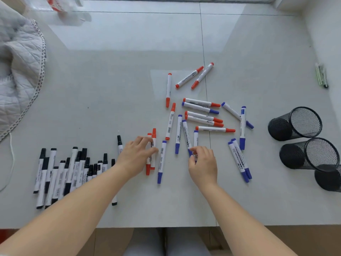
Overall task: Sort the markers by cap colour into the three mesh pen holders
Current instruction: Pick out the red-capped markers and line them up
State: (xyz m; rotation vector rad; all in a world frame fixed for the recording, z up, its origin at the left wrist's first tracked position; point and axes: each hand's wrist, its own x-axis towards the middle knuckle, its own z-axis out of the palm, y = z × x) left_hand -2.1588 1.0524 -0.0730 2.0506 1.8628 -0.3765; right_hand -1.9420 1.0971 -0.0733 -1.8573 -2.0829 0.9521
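The left hand [137, 154] is curling its fingers onto a pair of red-capped markers [151, 152] and the right hand [203, 163] is pinching blue-capped markers [191, 143], both left of the mesh pen holders [295, 124]; these round barrels are likely to roll or slip from a loose pinch, nudging the mixed pile. The holders are lying tipped on their sides, so dropped markers risk sliding out; between hands and holders open table [267, 191] is leaving room, though its near edge is sitting close.

Ten red-capped markers [201, 102] on the table. Nine blue-capped markers [200, 107]. Black-capped markers [64, 172] heaped at the left, overlapping too much for an exact count, well over a dozen. Three black mesh pen holders [295, 124] at the right, the nearest cut off by the frame edge.
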